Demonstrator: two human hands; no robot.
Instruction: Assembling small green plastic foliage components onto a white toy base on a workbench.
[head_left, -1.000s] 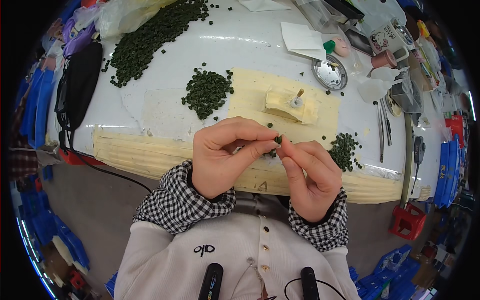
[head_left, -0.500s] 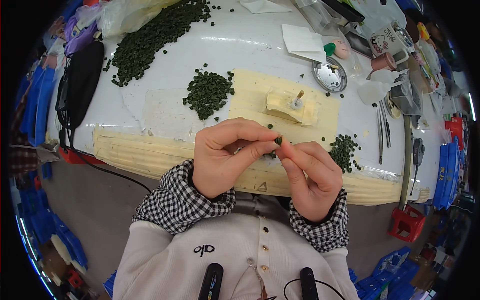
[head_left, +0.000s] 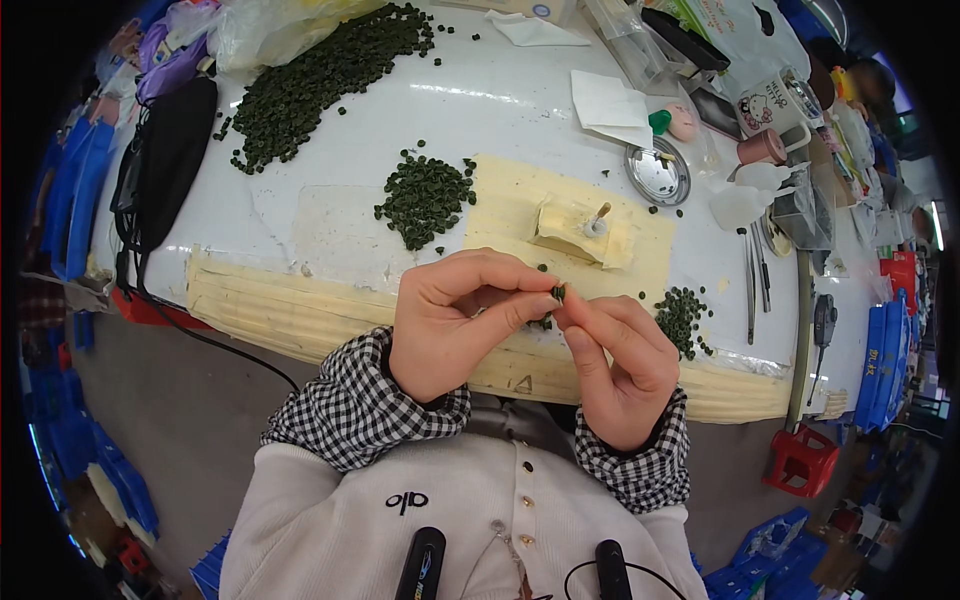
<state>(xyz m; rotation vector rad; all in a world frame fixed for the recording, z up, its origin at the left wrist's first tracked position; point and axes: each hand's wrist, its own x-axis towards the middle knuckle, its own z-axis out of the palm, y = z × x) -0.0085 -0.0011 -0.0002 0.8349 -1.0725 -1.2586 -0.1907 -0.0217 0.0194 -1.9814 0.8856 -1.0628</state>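
Between the thumb and forefinger of my left hand (head_left: 455, 320) is pinched a small dark green ring-shaped piece (head_left: 558, 293). The fingertips of my right hand (head_left: 625, 360) are closed together and press against the same piece from the right. Both hands are over the table's front edge. Just beyond them, on a yellow sheet (head_left: 500, 200), stands a tape-covered block (head_left: 580, 235) with a short upright peg (head_left: 599, 218). A medium heap of similar green pieces (head_left: 425, 200) lies left of the block, and a smaller heap (head_left: 682, 322) lies to the right.
A large pile of green pieces (head_left: 310, 90) spreads at the back left, beside a black face mask (head_left: 170, 165). Toward the right are a round metal lid (head_left: 657, 175), tweezers (head_left: 750, 290), a mug (head_left: 768, 105) and a white squeeze bottle (head_left: 738, 205). A red stool (head_left: 800, 462) stands below the table.
The view has shifted slightly, so the table appears a little lower. Both hands keep hold of the small green piece, with its angle slightly changed.
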